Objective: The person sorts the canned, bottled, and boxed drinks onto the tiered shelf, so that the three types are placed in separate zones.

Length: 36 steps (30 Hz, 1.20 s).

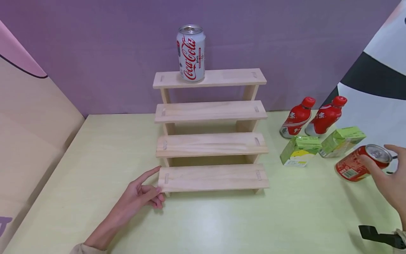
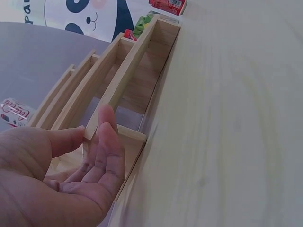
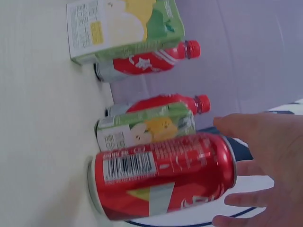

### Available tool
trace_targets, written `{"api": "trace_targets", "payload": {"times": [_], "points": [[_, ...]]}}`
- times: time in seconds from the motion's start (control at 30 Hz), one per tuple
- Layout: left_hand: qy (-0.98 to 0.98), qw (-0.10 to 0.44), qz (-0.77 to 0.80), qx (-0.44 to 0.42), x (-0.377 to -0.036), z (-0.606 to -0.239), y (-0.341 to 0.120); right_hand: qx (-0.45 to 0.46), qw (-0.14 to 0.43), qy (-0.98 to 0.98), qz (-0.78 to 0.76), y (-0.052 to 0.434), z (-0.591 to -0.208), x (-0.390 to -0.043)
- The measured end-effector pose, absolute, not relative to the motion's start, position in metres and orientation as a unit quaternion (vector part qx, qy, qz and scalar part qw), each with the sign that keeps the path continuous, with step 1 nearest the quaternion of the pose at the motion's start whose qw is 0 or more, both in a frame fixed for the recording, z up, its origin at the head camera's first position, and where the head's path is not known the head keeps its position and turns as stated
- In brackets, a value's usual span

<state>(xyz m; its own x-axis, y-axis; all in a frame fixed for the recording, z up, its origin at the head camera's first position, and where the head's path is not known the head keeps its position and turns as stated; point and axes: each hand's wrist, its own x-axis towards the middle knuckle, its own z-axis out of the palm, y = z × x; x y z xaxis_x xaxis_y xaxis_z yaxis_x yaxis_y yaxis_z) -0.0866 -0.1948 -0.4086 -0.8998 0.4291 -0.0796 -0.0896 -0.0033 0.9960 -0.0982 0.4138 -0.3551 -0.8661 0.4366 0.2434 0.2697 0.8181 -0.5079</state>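
Note:
A light wooden four-tier stepped stand (image 1: 212, 178) stands in the middle of the table. My left hand (image 1: 142, 194) holds the left end of its lowest tier; in the left wrist view the thumb (image 2: 68, 141) and fingers lie on either side of the board's edge. On the top tier stands a white Coca-Cola can (image 1: 191, 54). At the right, my right hand (image 1: 388, 180) is around the upper part of a red soda can (image 1: 353, 165), thumb and fingers spread. In the right wrist view, the thumb (image 3: 232, 126) is apart from the can's rim.
Two red bottles (image 1: 296, 118) with red caps stand right of the stand. In front of them are two green juice cartons (image 1: 301, 150), close to the red can. A purple backdrop (image 1: 111, 53) rises behind the table (image 1: 203, 225). A black strap (image 1: 377, 236) shows at the right wrist.

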Motion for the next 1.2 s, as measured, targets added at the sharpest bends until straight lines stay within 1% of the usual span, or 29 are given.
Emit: {"api": "trace_targets", "payload": {"times": [0.07, 0.23, 0.4, 0.83, 0.93, 1.2], "points": [[0.681, 0.187, 0.698, 0.122, -0.086, -0.408, -0.195, -0.188, 0.171, -0.937, 0.241, 0.419, -0.360, -0.099], [0.682, 0.191, 0.697, 0.113, -0.085, -0.407, -0.196, -0.153, 0.150, -0.947, 0.239, 0.421, -0.366, -0.106], [0.683, 0.190, 0.695, 0.119, -0.084, -0.407, -0.196, -0.153, 0.134, -0.949, 0.243, 0.420, -0.367, -0.108], [0.676, 0.191, 0.700, 0.125, -0.086, -0.411, -0.194, -0.149, 0.182, -0.938, 0.256, 0.423, -0.375, -0.107], [0.676, 0.191, 0.700, 0.128, -0.087, -0.412, -0.195, -0.161, 0.192, -0.935, 0.249, 0.423, -0.375, -0.106], [0.676, 0.191, 0.701, 0.126, -0.087, -0.412, -0.194, -0.194, 0.194, -0.925, 0.263, 0.417, -0.371, -0.103]]}}
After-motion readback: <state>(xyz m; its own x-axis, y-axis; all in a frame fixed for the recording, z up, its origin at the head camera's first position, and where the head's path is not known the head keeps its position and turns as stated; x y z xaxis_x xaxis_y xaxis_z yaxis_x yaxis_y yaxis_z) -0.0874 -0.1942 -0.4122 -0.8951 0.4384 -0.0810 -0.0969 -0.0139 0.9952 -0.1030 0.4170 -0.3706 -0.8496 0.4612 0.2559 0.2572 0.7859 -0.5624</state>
